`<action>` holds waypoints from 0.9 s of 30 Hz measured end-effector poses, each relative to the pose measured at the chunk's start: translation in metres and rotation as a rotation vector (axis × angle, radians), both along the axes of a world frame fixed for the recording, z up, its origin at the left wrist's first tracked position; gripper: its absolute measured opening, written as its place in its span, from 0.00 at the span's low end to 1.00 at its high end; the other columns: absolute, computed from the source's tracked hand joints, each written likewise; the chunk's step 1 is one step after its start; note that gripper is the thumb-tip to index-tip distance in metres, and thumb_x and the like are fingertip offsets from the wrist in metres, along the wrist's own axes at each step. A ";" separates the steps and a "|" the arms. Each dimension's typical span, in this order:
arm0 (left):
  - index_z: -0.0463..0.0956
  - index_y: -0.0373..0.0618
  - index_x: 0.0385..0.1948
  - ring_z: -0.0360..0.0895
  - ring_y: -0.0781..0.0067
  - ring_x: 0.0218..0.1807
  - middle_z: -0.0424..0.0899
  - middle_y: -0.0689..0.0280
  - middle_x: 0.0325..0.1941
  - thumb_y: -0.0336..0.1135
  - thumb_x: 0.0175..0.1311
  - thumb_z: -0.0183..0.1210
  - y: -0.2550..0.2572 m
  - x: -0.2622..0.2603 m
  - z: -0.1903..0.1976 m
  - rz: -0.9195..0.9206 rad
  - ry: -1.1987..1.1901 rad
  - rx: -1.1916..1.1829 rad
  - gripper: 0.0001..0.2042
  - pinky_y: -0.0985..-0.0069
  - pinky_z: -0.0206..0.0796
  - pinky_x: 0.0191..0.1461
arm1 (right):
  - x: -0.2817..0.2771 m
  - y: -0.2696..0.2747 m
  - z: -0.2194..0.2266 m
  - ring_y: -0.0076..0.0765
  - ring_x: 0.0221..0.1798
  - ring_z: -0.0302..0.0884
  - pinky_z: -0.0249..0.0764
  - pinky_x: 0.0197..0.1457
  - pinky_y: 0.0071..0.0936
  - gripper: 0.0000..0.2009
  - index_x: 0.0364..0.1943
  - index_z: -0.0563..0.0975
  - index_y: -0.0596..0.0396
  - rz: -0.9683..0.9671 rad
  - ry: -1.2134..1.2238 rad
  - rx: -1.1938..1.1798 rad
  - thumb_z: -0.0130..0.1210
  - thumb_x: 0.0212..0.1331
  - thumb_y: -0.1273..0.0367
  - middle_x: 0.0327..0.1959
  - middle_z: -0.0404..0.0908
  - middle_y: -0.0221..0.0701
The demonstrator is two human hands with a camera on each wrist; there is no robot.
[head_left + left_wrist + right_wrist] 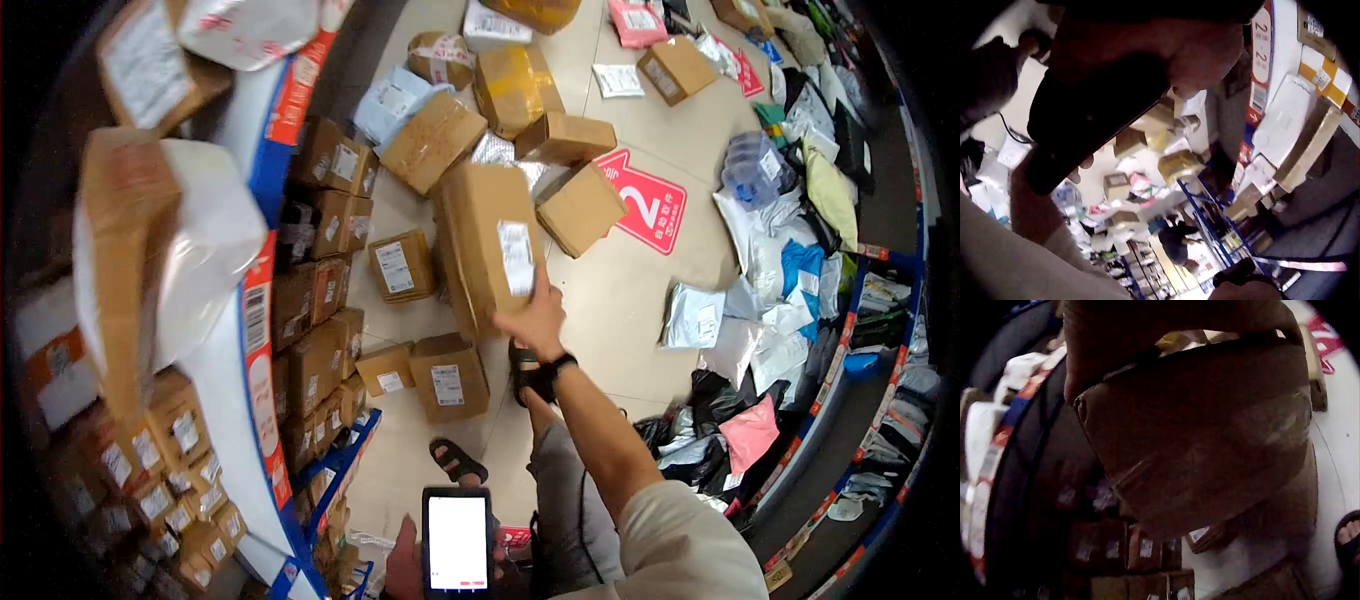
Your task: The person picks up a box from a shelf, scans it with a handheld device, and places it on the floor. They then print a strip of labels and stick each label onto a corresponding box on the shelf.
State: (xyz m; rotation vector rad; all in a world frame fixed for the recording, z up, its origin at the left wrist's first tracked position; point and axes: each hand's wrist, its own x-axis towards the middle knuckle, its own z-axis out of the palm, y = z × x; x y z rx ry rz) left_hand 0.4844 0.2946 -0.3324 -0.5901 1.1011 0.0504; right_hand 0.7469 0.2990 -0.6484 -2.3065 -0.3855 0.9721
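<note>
My right hand [538, 322] grips the near end of a tall brown cardboard box [462, 235] with a white shipping label [516, 258]. One finger lies along the label side. In the right wrist view the same box [1204, 437] fills the middle, dark, with the hand [1166, 331] across its top edge. Low in the head view my left hand [404, 562] holds a black handheld device, like a smartphone [457, 540], its screen lit white. From the left wrist the device [1094, 119] shows as a dark slab under the hand [1147, 56].
More boxes [432, 150] lie on the tiled floor around the held one. A red floor sign [645, 205] is to the right, beyond it piled mailer bags [770, 270]. Shelving [265, 330] packed with parcels runs along the left. My sandalled foot [458, 460] is below.
</note>
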 end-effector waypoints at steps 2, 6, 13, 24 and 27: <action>0.50 0.42 0.71 0.67 0.42 0.64 0.57 0.43 0.71 0.68 0.68 0.24 0.006 0.011 0.007 0.095 -0.334 0.127 0.41 0.45 0.61 0.66 | -0.020 -0.040 0.066 0.61 0.54 0.68 0.67 0.55 0.50 0.60 0.70 0.55 0.52 0.225 -0.362 0.110 0.67 0.21 0.49 0.52 0.69 0.55; 0.50 0.50 0.72 0.71 0.50 0.54 0.65 0.46 0.64 0.73 0.64 0.28 -0.008 0.027 0.078 0.091 -0.388 0.215 0.43 0.51 0.66 0.53 | -0.063 -0.104 0.207 0.60 0.61 0.57 0.50 0.63 0.56 0.58 0.68 0.60 0.47 0.516 -0.622 0.258 0.69 0.20 0.46 0.57 0.61 0.55; 0.48 0.52 0.72 0.71 0.52 0.53 0.67 0.49 0.63 0.74 0.63 0.26 -0.090 -0.090 0.185 0.084 -0.643 0.302 0.43 0.52 0.65 0.56 | -0.159 -0.188 0.351 0.62 0.63 0.56 0.48 0.64 0.60 0.54 0.64 0.66 0.46 0.580 -0.870 0.383 0.69 0.22 0.39 0.59 0.60 0.54; 0.50 0.51 0.72 0.74 0.53 0.58 0.67 0.51 0.65 0.78 0.57 0.31 -0.184 -0.247 0.304 0.197 -0.918 0.606 0.47 0.53 0.68 0.60 | -0.257 -0.251 0.503 0.58 0.60 0.62 0.59 0.65 0.48 0.57 0.66 0.62 0.58 0.549 -0.580 0.654 0.71 0.21 0.49 0.58 0.64 0.50; 0.50 0.50 0.72 0.74 0.51 0.57 0.67 0.48 0.65 0.79 0.54 0.32 -0.203 -0.283 0.338 0.320 -0.851 0.791 0.49 0.52 0.70 0.57 | -0.257 -0.252 0.505 0.48 0.68 0.58 0.56 0.71 0.41 0.57 0.69 0.56 0.60 0.507 0.104 0.925 0.71 0.28 0.51 0.64 0.62 0.45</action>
